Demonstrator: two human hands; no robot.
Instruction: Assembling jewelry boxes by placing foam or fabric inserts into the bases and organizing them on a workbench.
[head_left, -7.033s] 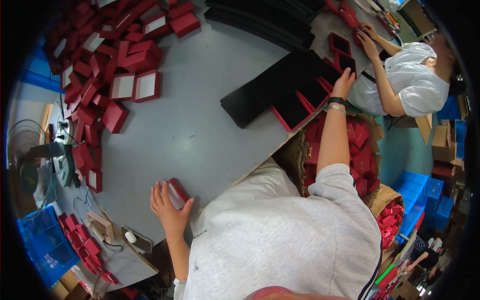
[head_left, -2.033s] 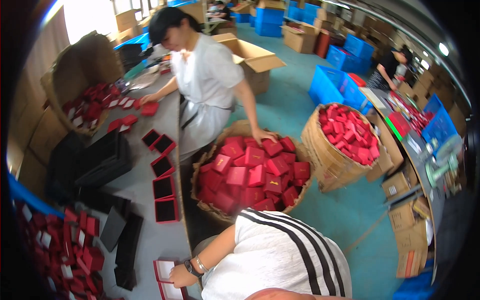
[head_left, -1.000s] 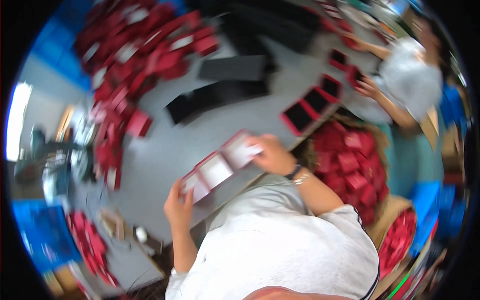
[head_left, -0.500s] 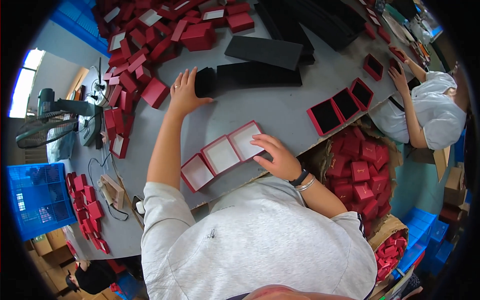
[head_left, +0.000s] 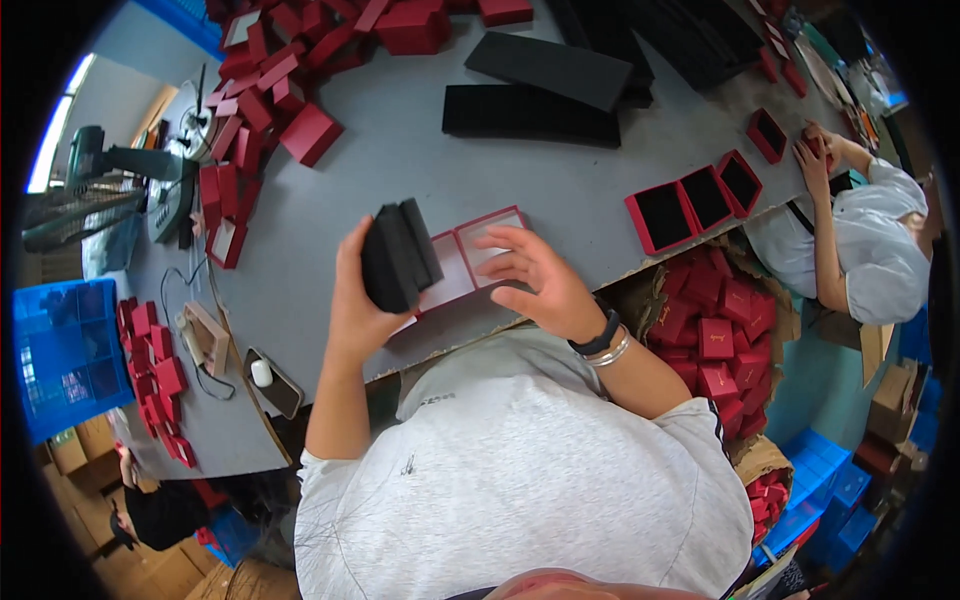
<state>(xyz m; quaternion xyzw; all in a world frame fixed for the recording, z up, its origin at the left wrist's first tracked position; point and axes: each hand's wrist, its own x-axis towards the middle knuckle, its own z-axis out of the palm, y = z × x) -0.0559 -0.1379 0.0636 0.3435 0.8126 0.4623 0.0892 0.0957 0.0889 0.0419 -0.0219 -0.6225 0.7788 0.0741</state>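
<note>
My left hand (head_left: 358,300) grips a small stack of black foam pads (head_left: 392,262), held above the table's front edge. Below it lies a row of open red boxes (head_left: 452,288) with white insides, partly hidden by the pads and my hands. My right hand (head_left: 548,288), a dark band and bangles at its wrist, hovers over the right end of that row. Its fingers are spread and hold nothing. To the right stand several open red boxes (head_left: 660,218) lined with black.
Long black foam strips (head_left: 530,115) lie farther back. A heap of red boxes (head_left: 310,133) covers the back left, near a fan (head_left: 80,205). A carton of red lids (head_left: 716,340) stands beside me on the right. A co-worker (head_left: 860,235) handles a red piece at far right.
My left hand has picked up the black pads from beside the long strip and brought them toward me, over the white-lined boxes. My right hand has lifted off the boxes.
</note>
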